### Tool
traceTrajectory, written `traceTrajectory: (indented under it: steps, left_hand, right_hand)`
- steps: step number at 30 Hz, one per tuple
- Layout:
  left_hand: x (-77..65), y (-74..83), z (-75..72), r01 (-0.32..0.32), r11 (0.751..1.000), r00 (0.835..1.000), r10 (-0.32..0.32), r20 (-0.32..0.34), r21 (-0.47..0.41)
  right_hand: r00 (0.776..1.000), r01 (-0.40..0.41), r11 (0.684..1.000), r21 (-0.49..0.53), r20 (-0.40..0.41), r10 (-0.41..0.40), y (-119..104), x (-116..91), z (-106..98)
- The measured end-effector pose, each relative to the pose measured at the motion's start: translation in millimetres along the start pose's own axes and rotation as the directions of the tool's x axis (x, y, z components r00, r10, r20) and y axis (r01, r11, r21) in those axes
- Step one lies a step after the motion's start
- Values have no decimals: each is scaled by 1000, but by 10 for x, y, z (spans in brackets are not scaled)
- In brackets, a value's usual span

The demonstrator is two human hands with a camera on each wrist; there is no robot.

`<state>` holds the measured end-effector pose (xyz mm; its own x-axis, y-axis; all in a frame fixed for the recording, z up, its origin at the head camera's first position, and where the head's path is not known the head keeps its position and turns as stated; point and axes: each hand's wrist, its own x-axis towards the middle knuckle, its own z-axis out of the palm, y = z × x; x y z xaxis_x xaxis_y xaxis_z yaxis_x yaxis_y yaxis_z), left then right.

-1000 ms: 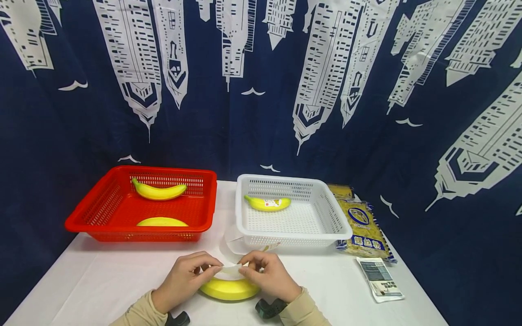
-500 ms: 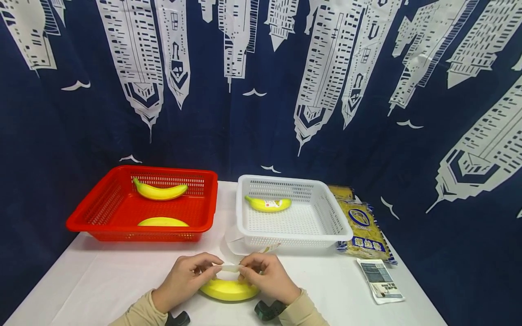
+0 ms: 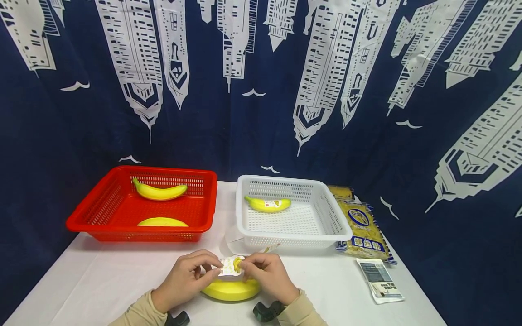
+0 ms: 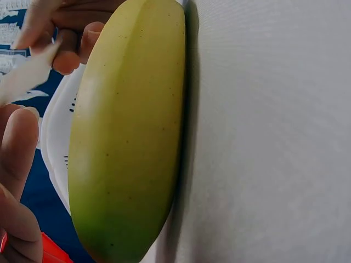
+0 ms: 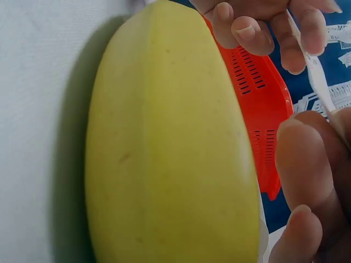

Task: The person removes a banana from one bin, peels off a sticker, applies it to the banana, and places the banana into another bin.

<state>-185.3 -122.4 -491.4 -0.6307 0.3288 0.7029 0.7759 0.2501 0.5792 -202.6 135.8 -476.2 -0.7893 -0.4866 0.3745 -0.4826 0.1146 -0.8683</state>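
Note:
A white sticker [image 3: 229, 266] printed with a small banana picture is stretched between both hands. My left hand [image 3: 183, 277] pinches its left end, and my right hand [image 3: 272, 277] pinches the right end between thumb and fingers. Just below and in front of it, a yellow banana [image 3: 230, 290] lies on the white table, apart from the sticker. In the left wrist view the banana [image 4: 129, 131] fills the middle and has a greenish end. From the right wrist the sticker [image 5: 318, 82] appears almost edge-on between the fingertips.
A red basket [image 3: 142, 230] at the back left holds two bananas. In the white basket [image 3: 293, 236] lies a banana bearing a sticker. A curled backing strip [image 3: 236, 246] lies before it. Noodle packets [image 3: 363, 228] and a small white packet [image 3: 380, 280] are at the right.
The sticker has turned from its plain white side, through nearly edge-on, to its printed side. Both hands keep their hold in about the same place; the banana has not moved.

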Motion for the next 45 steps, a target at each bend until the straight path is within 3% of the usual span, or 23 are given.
traceTrajectory:
  steps: [4, 9, 17, 24, 32, 37, 45]
  left_hand:
    - [1, 13, 2, 6, 999, 999, -5, -34, 32]
    - [-4, 9, 24, 56, 996, 996, -51, -72, 74]
    - [-8, -10, 26, 112, 989, 992, -106, -65, 95]
    - [-14, 4, 21, 147, 987, 989, -146, -14, 60]
    - [-30, 4, 17, 151, 988, 981, -153, 115, 30]
    - [-38, -3, -7, 168, 985, 964, -171, 204, 33]
    - [-47, -13, -12, 156, 985, 959, -168, 228, 68]
  right_hand:
    - [998, -55, 998, -36, -7, 55, -2, 6, 16]
    - [999, -33, 999, -41, 16, 34, 5, 6, 33]
    - [1000, -20, 994, -106, 5, 21, 0, 7, 51]
    - [996, 91, 979, -184, 25, -88, -18, -6, 33]
    - [995, -10, 981, -196, 94, 29, -51, -40, -2]
    - [991, -27, 979, -202, 124, 53, -53, -52, -10]
    - [980, -74, 980, -185, 167, 105, -46, -54, 7]
